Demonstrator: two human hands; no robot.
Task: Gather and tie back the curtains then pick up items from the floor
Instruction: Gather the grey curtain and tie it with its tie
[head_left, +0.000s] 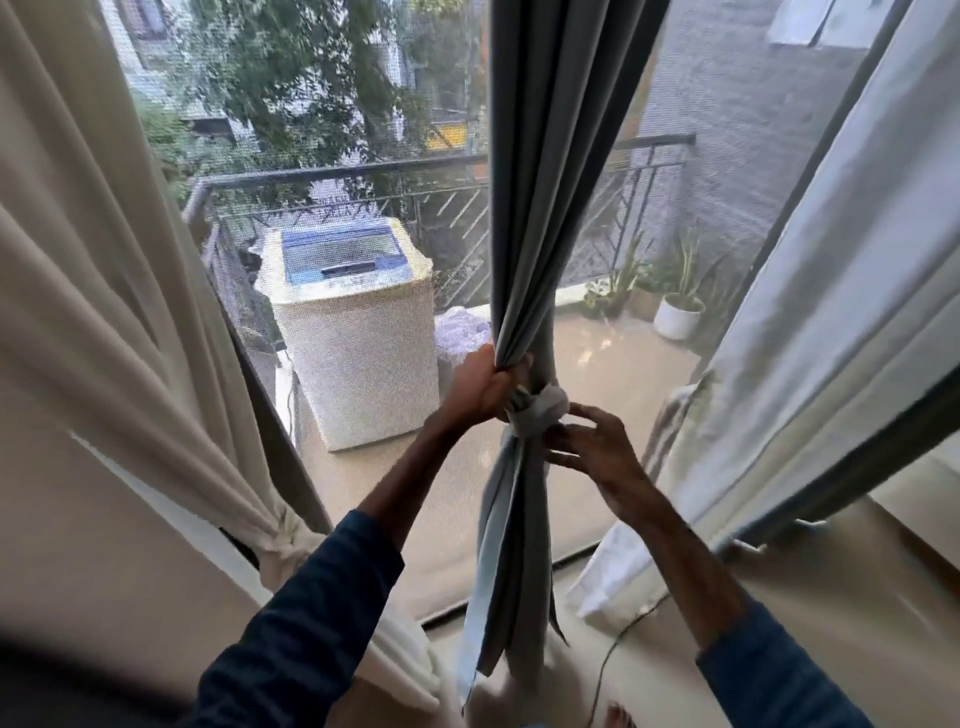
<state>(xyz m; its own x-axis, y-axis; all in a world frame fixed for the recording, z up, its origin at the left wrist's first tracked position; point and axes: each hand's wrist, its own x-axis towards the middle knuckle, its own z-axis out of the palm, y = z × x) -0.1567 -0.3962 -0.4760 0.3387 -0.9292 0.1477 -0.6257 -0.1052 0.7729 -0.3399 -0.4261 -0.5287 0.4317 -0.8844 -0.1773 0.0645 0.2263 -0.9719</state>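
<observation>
Head view: at the middle of the window (649, 364), the left hand (485, 387) clenches the gathered grey curtain (550, 208) just above its knot (537, 408) — steadying the bundle — while the right hand (592, 447), fingers released, hovers beside the knot, probably checking it.

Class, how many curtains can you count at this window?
3: a cream curtain at left, a grey curtain in the middle, a white curtain at right; others may hang outside the view.

The single head-worn wide-angle camera is looking forward and slightly down, sitting close to the grey curtain (540, 208) at frame centre, facing the window (363, 156).
</observation>
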